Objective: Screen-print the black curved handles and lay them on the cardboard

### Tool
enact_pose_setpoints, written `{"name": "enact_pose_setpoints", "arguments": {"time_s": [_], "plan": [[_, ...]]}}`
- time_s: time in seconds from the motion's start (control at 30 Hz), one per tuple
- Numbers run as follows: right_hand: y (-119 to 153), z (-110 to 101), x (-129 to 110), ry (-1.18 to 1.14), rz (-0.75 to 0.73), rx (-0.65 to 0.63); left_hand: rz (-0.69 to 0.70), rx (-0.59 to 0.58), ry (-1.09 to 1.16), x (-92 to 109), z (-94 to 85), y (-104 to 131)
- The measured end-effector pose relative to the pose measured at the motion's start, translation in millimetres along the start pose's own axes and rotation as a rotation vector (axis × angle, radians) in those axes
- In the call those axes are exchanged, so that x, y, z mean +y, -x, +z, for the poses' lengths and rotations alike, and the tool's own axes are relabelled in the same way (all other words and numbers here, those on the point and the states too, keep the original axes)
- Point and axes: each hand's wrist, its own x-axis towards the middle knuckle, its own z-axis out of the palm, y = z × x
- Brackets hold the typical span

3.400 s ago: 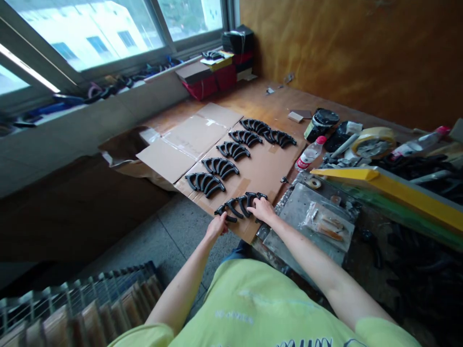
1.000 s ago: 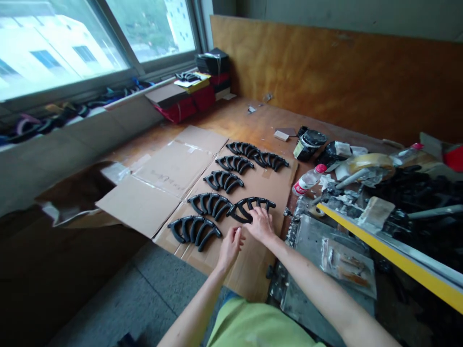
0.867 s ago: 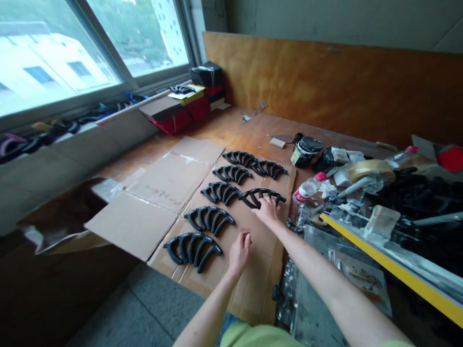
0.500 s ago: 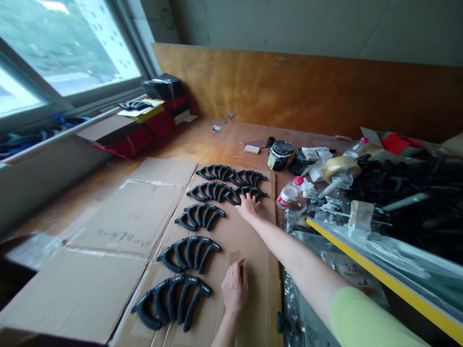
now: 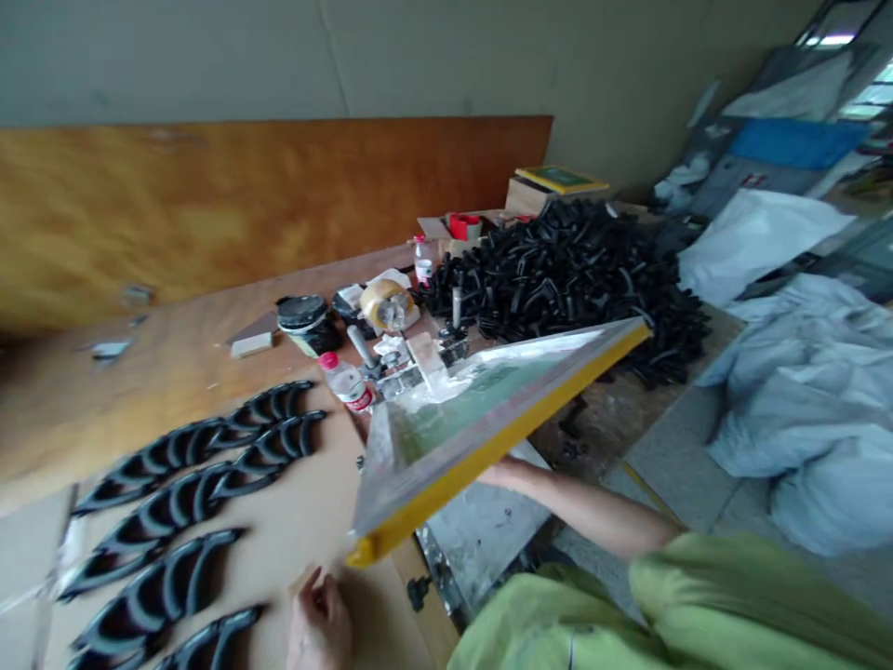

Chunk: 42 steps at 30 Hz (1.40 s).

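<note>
Left hand (image 5: 319, 625): over the bare part of the cardboard (image 5: 279, 507), fingers loosely curled with a narrow gap, nothing seen in them; contact with the cardboard cannot be told.
Handles (image 5: 202, 484): black, curved, nested in fan-shaped rows on the cardboard, to the left of this hand and beyond it; the two far rows each show two fans end to end.
Right hand (image 5: 497, 473): mostly hidden behind the frame (image 5: 439, 496), above the plate (image 5: 481, 530); its grip cannot be told.
Frame: yellow-edged, tilted, raised over the plate.
Bottle (image 5: 347, 381): red-capped, beside the cardboard's far corner.
Pile (image 5: 558, 270): loose black pieces heaped on the table (image 5: 167, 381), beyond the frame.
Frame edge: a lifting wrist could knock it, since it overhangs the arm.
Nearest fans: a careless sweep of the left hand could push them out of line.
Right hand, half a second ago: on the second far row's end fan; now away from it, at the frame. The view turns rightward, bringing in the whole pile.
</note>
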Motion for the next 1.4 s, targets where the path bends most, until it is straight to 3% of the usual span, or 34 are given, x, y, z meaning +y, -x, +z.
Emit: {"name": "enact_pose_setpoints", "arguments": {"time_s": [0.1,0.17,0.23,0.27,0.33,0.4,0.5,0.6,0.7,0.8,0.87,0.93,1.03,1.13,1.23,1.4], "plan": [[59,-104,91,0.134,0.286,0.389,-0.124,-0.006,0.045,7,-5.5,0],[98,-157,151,0.270,0.494,0.614,-0.177,0.016,0.244,16,-3.8,3],[127,-182,200,0.356,0.697,0.788,-0.194,0.043,0.481,29,2.4,11],[134,-184,219,0.371,0.767,0.838,-0.195,0.053,0.561,37,6.6,16],[130,-169,244,0.366,0.824,0.878,-0.192,0.063,0.623,55,15.2,29],[107,-137,250,0.331,0.801,0.877,-0.173,0.061,0.634,76,22.2,42],[66,-89,239,0.251,0.809,0.894,-0.167,0.091,0.665,104,27.2,57],[56,-74,222,0.199,0.725,0.706,-0.193,0.134,0.692,121,28.0,65],[74,-112,220,0.235,0.507,0.541,-0.217,0.166,0.698,126,27.7,70],[84,-188,235,0.367,0.417,0.656,-0.234,0.204,0.703,124,25.7,76],[75,-239,250,0.418,0.493,0.752,-0.245,0.219,0.703,125,23.0,81],[57,-275,265,0.352,0.662,0.750,-0.255,0.231,0.699,128,20.5,85],[33,-293,277,0.317,0.881,0.648,-0.255,0.257,0.710,137,20.9,91],[29,-280,274,0.354,0.925,0.612,-0.253,0.260,0.739,146,26.9,94],[39,-249,260,0.348,0.876,0.630,-0.257,0.248,0.755,155,32.6,93],[55,-184,236,0.371,0.592,0.526,-0.214,0.249,0.757,166,28.0,90]]}}
